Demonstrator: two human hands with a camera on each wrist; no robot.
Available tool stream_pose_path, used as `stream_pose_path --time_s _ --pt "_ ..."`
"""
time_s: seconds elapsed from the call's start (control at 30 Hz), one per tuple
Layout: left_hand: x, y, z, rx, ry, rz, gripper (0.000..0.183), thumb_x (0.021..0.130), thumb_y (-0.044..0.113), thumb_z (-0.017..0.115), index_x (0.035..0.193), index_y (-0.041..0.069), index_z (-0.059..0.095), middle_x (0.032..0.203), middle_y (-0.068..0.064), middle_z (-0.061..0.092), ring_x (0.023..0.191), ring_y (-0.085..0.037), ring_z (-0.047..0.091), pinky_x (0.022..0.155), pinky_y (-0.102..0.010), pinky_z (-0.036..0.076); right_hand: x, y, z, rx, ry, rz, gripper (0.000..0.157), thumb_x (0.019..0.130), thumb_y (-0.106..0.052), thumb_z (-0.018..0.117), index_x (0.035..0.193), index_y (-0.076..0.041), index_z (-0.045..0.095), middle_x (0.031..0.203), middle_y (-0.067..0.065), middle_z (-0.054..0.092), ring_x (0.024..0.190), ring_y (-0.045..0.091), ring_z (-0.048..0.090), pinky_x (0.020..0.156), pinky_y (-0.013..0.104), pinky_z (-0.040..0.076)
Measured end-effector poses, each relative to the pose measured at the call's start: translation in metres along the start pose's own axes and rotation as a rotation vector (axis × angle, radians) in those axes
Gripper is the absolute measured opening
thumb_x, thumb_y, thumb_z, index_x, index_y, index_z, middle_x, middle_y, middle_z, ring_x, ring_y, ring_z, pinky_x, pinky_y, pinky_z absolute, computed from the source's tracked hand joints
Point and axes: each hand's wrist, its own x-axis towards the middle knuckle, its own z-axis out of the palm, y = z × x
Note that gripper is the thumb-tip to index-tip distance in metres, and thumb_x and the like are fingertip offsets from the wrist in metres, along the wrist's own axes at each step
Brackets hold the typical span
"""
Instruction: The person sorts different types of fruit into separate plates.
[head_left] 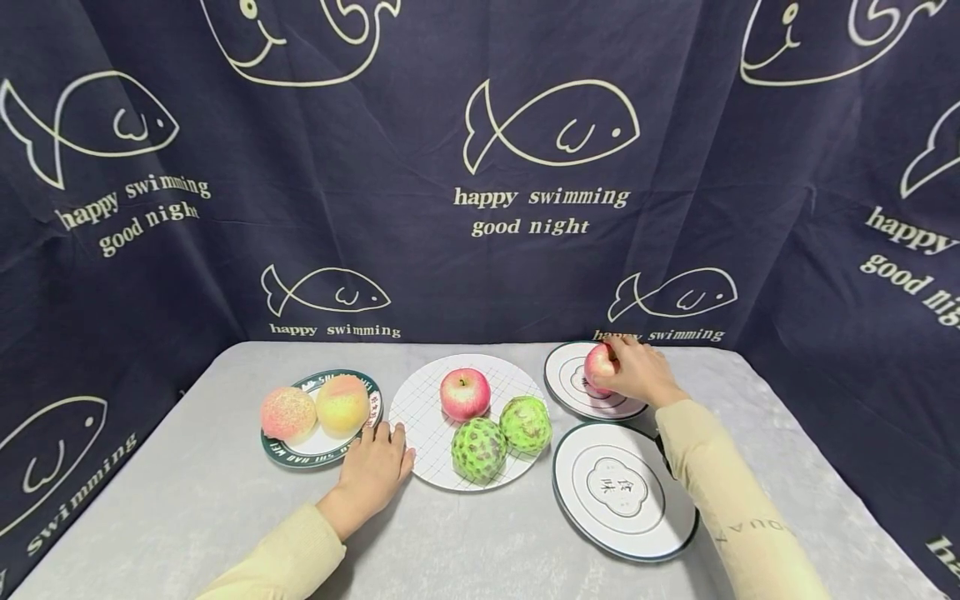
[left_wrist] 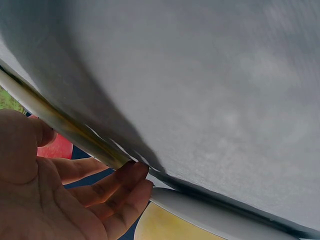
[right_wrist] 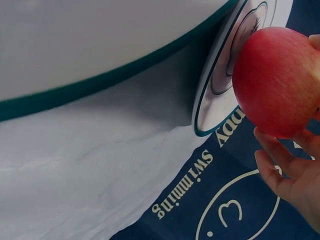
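My right hand (head_left: 637, 367) grips a red apple (head_left: 598, 368) over the small round plate (head_left: 558, 387) at the back right. In the right wrist view the apple (right_wrist: 277, 82) is close beside that plate; whether they touch I cannot tell. My left hand (head_left: 372, 473) lies between the oval green-rimmed plate (head_left: 288, 454) and the large white plate (head_left: 420, 417), holding nothing. Its fingers (left_wrist: 105, 190) are relaxed near the plate edges. Two peaches (head_left: 288, 414) sit on the oval plate. Another red apple (head_left: 465, 394) and two green sugar apples (head_left: 478, 450) rest on the large plate.
A round plate with a dark rim (head_left: 626, 492) lies at the front right, partly under the right forearm (head_left: 720, 500). Grey cloth covers the table (head_left: 187, 492). Dark blue fabric (head_left: 420, 167) with fish drawings hangs behind and at both sides.
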Motion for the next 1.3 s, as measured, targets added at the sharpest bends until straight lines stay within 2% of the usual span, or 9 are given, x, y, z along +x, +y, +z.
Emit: stream_pose_path --time_s 0.33,0.67,1.3 --pt "-0.001 0.002 -0.003 0.004 -0.013 -0.001 0.044 0.091 0.033 0.05 0.117 -0.002 0.056 0.101 -0.019 0.057 0.096 -0.035 0.053 0.075 -0.045 0.046 -0.005 0.015 -0.003 -0.002 -0.034 0.069 0.067 0.069 -0.038 0.065 0.123 0.0 0.049 0.112 0.024 0.053 0.098 0.046 0.053 0.078 0.059 0.042" --pt "-0.001 0.0 -0.002 0.001 -0.005 -0.001 0.044 0.09 0.033 0.05 0.116 -0.002 0.056 0.101 -0.019 0.057 0.096 -0.036 0.054 0.075 -0.045 0.047 -0.007 0.018 -0.004 -0.008 -0.063 0.091 0.065 0.07 -0.037 0.063 0.122 0.0 0.048 0.108 0.025 0.053 0.094 0.046 0.053 0.075 0.059 0.041" --pt "0.0 0.0 -0.003 -0.005 -0.024 -0.007 0.045 0.091 0.034 0.049 0.117 -0.002 0.056 0.104 -0.019 0.057 0.099 -0.036 0.053 0.077 -0.046 0.047 -0.009 0.016 -0.004 -0.015 -0.108 0.111 0.072 0.075 -0.041 0.06 0.13 0.001 0.041 0.122 0.028 0.045 0.098 0.051 0.049 0.078 0.062 0.037"
